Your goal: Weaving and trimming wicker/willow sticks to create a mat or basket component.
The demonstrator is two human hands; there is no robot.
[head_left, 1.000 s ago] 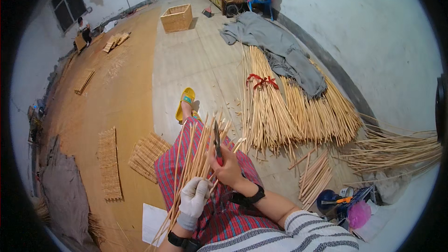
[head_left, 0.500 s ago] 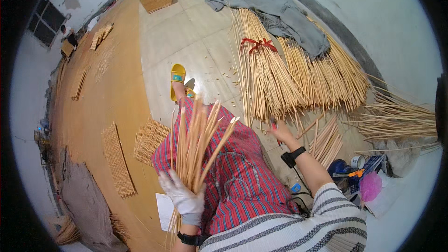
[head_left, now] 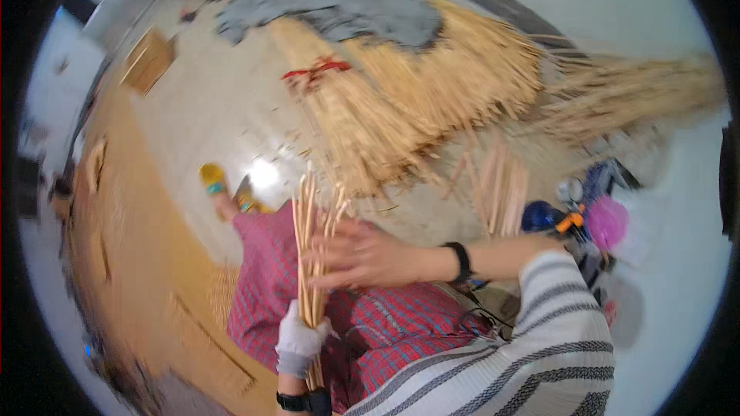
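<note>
Because the sticks are long and thin, the left hand (head_left: pixel 299 337), in a white glove, closes around the lower part of their bundle (head_left: pixel 306 219); this low grip seems to keep them together while the upper ends spread a little. The bundle stands almost upright above the lap, where the red checked cloth (head_left: pixel 266 258) probably protects the legs. The bare right hand (head_left: pixel 361 258) is blurred, with its fingers stretched and apart across the middle of the sticks; I cannot tell if they press on them or only pass beside them.

Beyond the right forearm, a small group of sticks (head_left: pixel 499 189) lies on the floor, near a pink plastic bag (head_left: pixel 607 222). Farther forward, a large sheaf (head_left: pixel 370 127) is fastened with a red ribbon (head_left: pixel 314 72), apparently so it does not scatter. A grey cloth (head_left: pixel 308 0) covers its far end, perhaps as protection. A box (head_left: pixel 152 62) stands well apart, to the left.
</note>
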